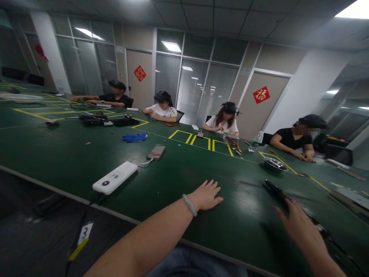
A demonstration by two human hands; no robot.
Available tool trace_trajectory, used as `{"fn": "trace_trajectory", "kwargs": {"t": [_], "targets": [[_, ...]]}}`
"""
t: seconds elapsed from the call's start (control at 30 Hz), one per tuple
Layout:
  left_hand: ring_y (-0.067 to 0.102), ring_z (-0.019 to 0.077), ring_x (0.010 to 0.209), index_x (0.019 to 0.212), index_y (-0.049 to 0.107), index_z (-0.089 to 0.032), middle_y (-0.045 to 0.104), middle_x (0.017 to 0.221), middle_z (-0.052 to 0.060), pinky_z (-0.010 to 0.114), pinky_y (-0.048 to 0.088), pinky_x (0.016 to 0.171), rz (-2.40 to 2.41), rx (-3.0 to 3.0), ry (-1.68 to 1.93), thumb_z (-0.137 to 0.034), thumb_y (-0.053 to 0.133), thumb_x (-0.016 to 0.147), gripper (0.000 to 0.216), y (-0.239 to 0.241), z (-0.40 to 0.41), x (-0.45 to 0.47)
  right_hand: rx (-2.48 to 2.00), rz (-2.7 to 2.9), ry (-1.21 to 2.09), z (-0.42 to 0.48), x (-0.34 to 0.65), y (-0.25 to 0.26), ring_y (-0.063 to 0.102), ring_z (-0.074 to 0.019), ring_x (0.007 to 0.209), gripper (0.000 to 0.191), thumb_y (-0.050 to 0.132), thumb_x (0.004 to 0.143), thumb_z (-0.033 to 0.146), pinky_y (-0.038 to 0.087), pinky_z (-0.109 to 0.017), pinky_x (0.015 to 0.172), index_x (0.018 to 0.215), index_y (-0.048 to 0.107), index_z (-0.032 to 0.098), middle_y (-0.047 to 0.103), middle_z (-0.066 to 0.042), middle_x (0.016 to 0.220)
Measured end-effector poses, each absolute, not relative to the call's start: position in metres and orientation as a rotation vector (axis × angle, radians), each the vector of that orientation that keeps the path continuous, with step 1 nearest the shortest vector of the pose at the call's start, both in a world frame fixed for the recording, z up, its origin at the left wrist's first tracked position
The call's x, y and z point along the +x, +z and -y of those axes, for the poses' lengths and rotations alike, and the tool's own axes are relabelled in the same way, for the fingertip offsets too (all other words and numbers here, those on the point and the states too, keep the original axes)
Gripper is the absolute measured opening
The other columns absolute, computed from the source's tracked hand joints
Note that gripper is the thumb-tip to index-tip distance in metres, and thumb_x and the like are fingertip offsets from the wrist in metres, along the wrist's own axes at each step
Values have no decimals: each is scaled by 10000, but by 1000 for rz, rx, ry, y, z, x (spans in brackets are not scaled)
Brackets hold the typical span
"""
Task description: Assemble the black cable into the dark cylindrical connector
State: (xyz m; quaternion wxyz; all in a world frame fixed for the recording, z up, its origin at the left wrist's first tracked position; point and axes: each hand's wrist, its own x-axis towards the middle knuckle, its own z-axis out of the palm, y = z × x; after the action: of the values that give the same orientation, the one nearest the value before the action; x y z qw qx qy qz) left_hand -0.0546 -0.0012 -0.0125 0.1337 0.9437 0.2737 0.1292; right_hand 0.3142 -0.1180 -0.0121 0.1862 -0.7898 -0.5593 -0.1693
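Cord [85, 215]: at our far left, dark, running down past the edge of the worktop [167, 184] and bearing a white tag [85, 232] marked 3.
Bundle [98, 120]: black gear heaped on the left part of the worktop, too jumbled for us to sort.
White box [119, 177]: lying near our edge, the cord at its near end.
Glove [134, 137]: blue, flat, beyond the white box.
Phone [157, 152]: right of the glove, joined to the white box by a white cable [146, 164].
Left hand [206, 194]: ours, palm down on the worktop, grip spread and holding nothing; a pale bangle [189, 205] rings the wrist.
Wires [235, 145]: coloured, by a co-worker's hands across from us.
Bottle [255, 142]: clear, upright, right of the wires.
Dish [275, 164]: round and shiny, nearer us than the bottle.
Rod [275, 189]: black, nearer us than the dish, one end showing ahead of our right fingers.
Right hand [300, 221]: ours, overlapping the rod, thumb apart; we cannot tell whether its grip is closed.
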Motion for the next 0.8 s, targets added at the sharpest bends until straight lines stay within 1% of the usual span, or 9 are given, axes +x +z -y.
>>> {"fn": "trace_trajectory", "kwargs": {"t": [0.1, 0.17, 0.23, 0.3, 0.37, 0.43, 0.6, 0.67, 0.8], "targets": [[157, 253, 1415, 1443, 292, -155, 240, 1522, 108, 465, 156, 1129, -738, 2778, 427, -511, 168, 971, 604, -14, 3, -52, -1922, 1986, -317, 92, 217, 0, 243, -269, 1387, 676, 367, 886, 537, 256, -473, 1125, 1450, 304, 168, 321, -100, 1491], [151, 255, 1416, 1447, 286, -170, 236, 1526, 94, 474, 150, 1130, -659, 2849, 444, -463, 210, 975, 561, -17, 2, -49, -1650, 2236, -197, 83, 161, 9, 180, -234, 1408, 646, 391, 910, 483, 213, -457, 1143, 1477, 239, 213, 236, -61, 1530], [113, 269, 1422, 1462, 256, -182, 192, 1540, 80, 489, 109, 1139, -536, 2947, 381, -404, 337, 946, 568, -24, 0, -45, -1418, 2417, -48, 78, 119, 16, 153, -230, 1414, 662, 422, 913, 467, 183, -466, 1148, 1490, 190, 242, 206, -55, 1539], [74, 289, 1425, 1478, 217, -192, 136, 1553, 63, 483, 61, 1153, -478, 3001, 255, -344, 496, 861, 693, -35, -5, -38, -1252, 2537, 102, 75, 91, 19, 170, -245, 1410, 694, 463, 895, 496, 184, -470, 1144, 1488, 201, 249, 226, -66, 1533], [87, 295, 1423, 1481, 212, -265, 139, 1553, 0, 443, 66, 1166, -671, 2920, 246, -347, 566, 813, 760, -48, -11, -30, -1178, 2580, 206, 72, 77, 18, 224, -264, 1392, 722, 510, 860, 541, 200, -465, 1137, 1471, 264, 244, 285, -83, 1511], [100, 339, 1414, 1471, 243, -289, 168, 1545, -21, 454, 70, 1167, -737, 2862, 288, -368, 608, 774, 791, -60, -17, -21, -1175, 2564, 253, 69, 73, 14, 274, -275, 1370, 727, 540, 835, 564, 212, -465, 1131, 1447, 322, 237, 338, -96, 1484], [151, 362, 1400, 1459, 289, -268, 219, 1532, 0, 485, 106, 1160, -682, 2856, 350, -395, 549, 804, 716, -64, -18, -20, -1180, 2527, 270, 70, 75, 7, 300, -276, 1356, 709, 534, 838, 567, 224, -457, 1125, 1432, 346, 227, 363, -105, 1467], [172, 342, 1400, 1457, 294, -275, 250, 1523, -1, 465, 135, 1159, -676, 2864, 341, -379, 521, 825, 679, -54, -14, -26, -1167, 2534, 267, 71, 76, 7, 311, -274, 1351, 708, 536, 838, 563, 235, -446, 1122, 1432, 346, 227, 370, -104, 1463], [173, 284, 1408, 1481, 218, -197, 212, 1536, 57, 427, 161, 1151, -550, 2941, 297, -357, 479, 858, 694, -30, -4, -41, -1252, 2509, 198, 64, 94, 7, 321, -244, 1351, 642, 466, 891, 507, 253, -431, 1119, 1458, 288, 264, 369, -72, 1470]]}}
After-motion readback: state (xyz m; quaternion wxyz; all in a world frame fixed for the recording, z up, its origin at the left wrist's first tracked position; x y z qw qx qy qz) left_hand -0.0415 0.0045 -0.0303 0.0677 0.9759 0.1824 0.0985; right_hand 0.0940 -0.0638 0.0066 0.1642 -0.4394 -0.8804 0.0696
